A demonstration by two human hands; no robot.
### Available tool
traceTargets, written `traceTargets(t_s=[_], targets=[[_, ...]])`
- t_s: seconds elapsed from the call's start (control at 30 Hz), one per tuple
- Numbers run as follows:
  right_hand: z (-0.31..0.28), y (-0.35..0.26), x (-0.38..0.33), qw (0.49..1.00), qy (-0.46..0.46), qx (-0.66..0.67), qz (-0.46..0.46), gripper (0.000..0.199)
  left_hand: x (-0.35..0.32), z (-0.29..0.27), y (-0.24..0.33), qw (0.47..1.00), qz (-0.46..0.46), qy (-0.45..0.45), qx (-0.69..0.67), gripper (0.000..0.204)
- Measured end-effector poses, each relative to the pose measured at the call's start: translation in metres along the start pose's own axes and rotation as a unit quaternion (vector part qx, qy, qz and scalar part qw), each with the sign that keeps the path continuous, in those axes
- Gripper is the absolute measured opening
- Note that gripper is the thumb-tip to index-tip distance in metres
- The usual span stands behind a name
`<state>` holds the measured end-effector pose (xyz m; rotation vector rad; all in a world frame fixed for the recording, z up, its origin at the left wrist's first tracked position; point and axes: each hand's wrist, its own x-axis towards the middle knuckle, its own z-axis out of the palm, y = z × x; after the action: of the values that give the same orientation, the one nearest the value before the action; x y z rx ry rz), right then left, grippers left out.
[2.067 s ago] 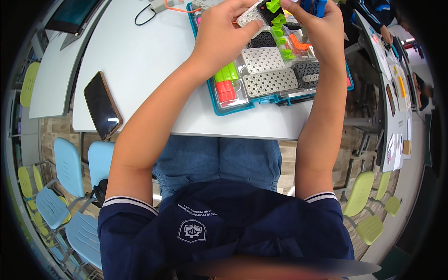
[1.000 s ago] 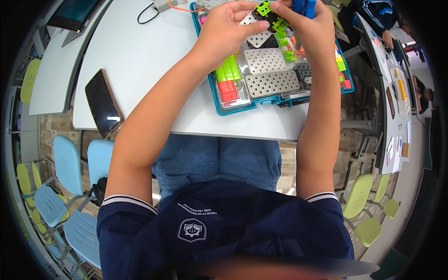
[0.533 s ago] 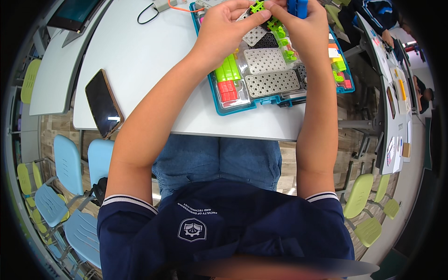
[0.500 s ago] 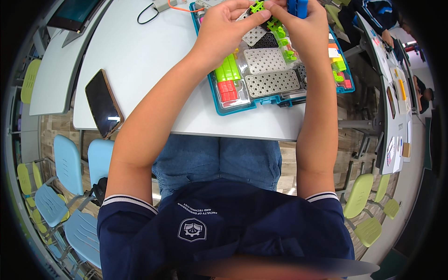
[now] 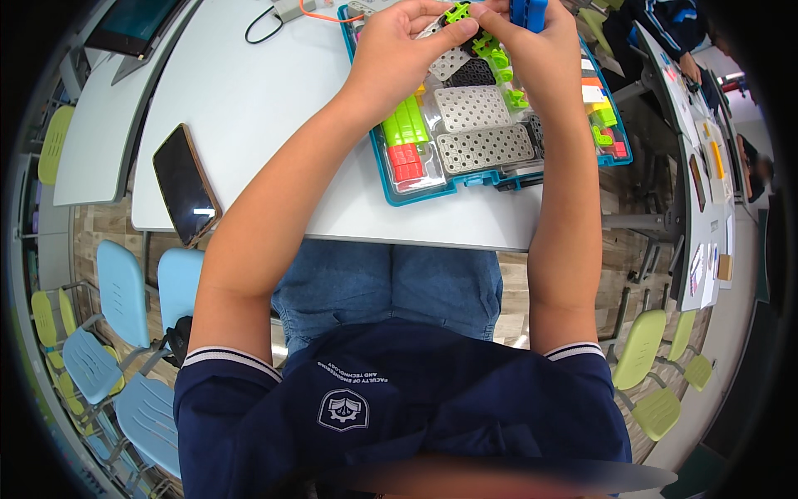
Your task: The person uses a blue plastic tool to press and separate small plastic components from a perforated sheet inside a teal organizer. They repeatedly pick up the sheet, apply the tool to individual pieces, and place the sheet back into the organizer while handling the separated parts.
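At the top of the view, above a parts tray [image 5: 391, 198] with a teal rim, both hands close on a small bright green perforated building piece [image 5: 456, 13]. My left hand [image 5: 403, 46] pinches it between thumb and fingers. From the other side my right hand [image 5: 539, 51] grips it, with thumb and fingertips close to the left thumb. A blue piece [image 5: 529, 13] shows at the right hand's fingers; whether it is held is unclear. Below the hands lie grey perforated plates [image 5: 472, 108], a black plate [image 5: 470, 73] and green connectors [image 5: 499, 65].
Green blocks [image 5: 405, 123] and red blocks [image 5: 406, 163] fill the tray's near left compartment. A phone [image 5: 184, 185] lies on the white table [image 5: 274, 100] to the left. An orange cable [image 5: 322, 15] runs at the back. Blue chairs [image 5: 121, 283] stand left; another person's table [image 5: 698, 166] is at right.
My right hand and the blue piece have shifted very slightly left. Both hands stay closed on the green piece; the tray has not moved.
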<state>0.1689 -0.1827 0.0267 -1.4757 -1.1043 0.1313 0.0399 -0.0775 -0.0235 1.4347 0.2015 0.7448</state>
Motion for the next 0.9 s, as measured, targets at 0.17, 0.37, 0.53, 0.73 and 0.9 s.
traceTargets(t_s=[0.17,0.37,0.53,0.73,0.9], targets=[[0.001,0.003,0.001,1.0,0.008,0.008,-0.002,0.018,0.001,-0.001,-0.003,1.0,0.008,0.0,0.016,0.039],[0.001,0.006,0.0,0.999,0.006,0.044,0.022,0.017,0.0,0.0,-0.003,1.0,-0.001,-0.002,0.0,0.041],[0.002,0.009,0.0,0.998,0.022,0.054,0.033,0.017,0.0,0.0,-0.002,1.0,-0.002,-0.003,0.002,0.04],[0.004,0.011,-0.001,0.999,0.025,0.032,0.022,0.017,-0.001,0.001,-0.003,1.0,-0.008,0.004,-0.002,0.038],[0.005,0.009,-0.001,0.999,0.028,0.016,0.023,0.017,-0.002,0.001,-0.003,1.0,-0.013,0.002,-0.001,0.039]])
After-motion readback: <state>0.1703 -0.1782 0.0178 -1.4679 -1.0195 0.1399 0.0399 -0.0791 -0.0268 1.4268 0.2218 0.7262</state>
